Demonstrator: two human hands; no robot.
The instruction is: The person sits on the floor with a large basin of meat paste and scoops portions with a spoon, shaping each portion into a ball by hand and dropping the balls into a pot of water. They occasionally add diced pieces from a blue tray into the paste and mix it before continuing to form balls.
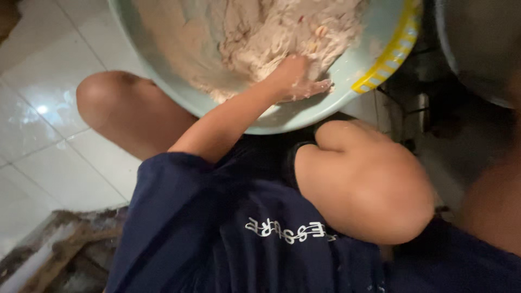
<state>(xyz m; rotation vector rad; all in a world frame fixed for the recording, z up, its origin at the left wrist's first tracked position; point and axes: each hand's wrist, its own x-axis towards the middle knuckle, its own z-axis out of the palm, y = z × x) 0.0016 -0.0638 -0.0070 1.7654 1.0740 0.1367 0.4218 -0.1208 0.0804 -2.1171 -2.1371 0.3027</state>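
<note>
One hand (pixel 296 81) kneading dough (pixel 282 32).

The wide pale-green plastic basin (pixel 347 92) with its yellow-striped rim runs off the top edge, so its far half is out of sight, and the lumpy beige dough (pixel 282 32) in it is cut off there too. The fingertips of the one hand (pixel 296 81) in view sink into the dough and are hidden; whose left or right it is cannot be told. A grey metal vessel (pixel 477 49) at the top right is cropped and blurred. The dark gap beneath it is too dim to read.
</note>
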